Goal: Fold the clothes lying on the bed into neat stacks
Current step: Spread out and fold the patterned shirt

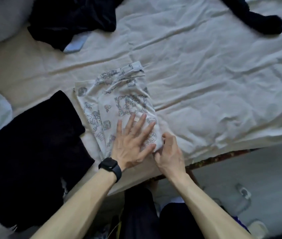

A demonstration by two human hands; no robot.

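Head view: the bed (205, 66) carries a dark stack (33, 144) near its front edge, with the folded printed garment (119, 94) beside it. The left hand (131, 144) presses flat-fingered; the right hand (169, 152) has its grip pinching the near fold. Best to smooth outward, keeping edges aligned

A pale printed garment (119, 100), covered in dark line drawings, lies folded into a long narrow shape on the bed (205, 75), near its front edge and angled a little to the left. The left hand (131, 142) presses flat on its near end; the right hand (169, 152) grips its near right corner. Just beside it on the left lies a flat black garment (38, 144). A crumpled dark heap (71, 19) sits far back on the left, and another dark piece (250, 16) far back on the right.
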